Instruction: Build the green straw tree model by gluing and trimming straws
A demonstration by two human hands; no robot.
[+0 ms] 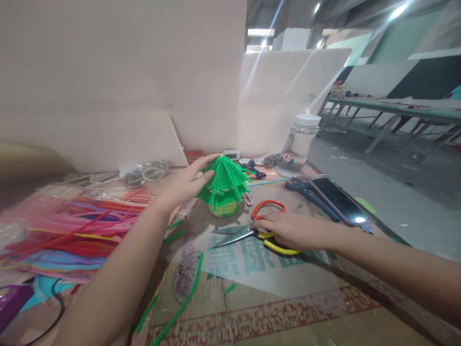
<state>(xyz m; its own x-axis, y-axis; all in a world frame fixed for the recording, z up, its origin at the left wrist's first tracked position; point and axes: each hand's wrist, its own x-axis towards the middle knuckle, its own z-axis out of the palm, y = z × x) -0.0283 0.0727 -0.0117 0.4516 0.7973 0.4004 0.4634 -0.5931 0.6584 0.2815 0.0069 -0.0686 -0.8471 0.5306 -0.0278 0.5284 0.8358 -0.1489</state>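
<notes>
A green layered cone [227,180], built from pipe cleaners like a small tree, stands on the table at the middle. Its base is lighter green and yellow. My left hand [190,181] grips the cone's left side, thumb at its slope and fingers partly hidden behind it. To the right, my right hand [283,228] is closed round scissors [239,236] with red and yellow handles. Their blades point left, slightly apart, low over the table just in front of the cone. A long green pipe cleaner [187,299] and short green cuttings [229,288] lie nearer me.
Bundles of coloured pipe cleaners [79,233] cover the left side. At the right are a phone [338,199], dark blue pliers [313,196] and a clear water bottle [296,146]. Pale boards [137,81] rise behind the table. A purple object with a cord [14,302] sits lower left.
</notes>
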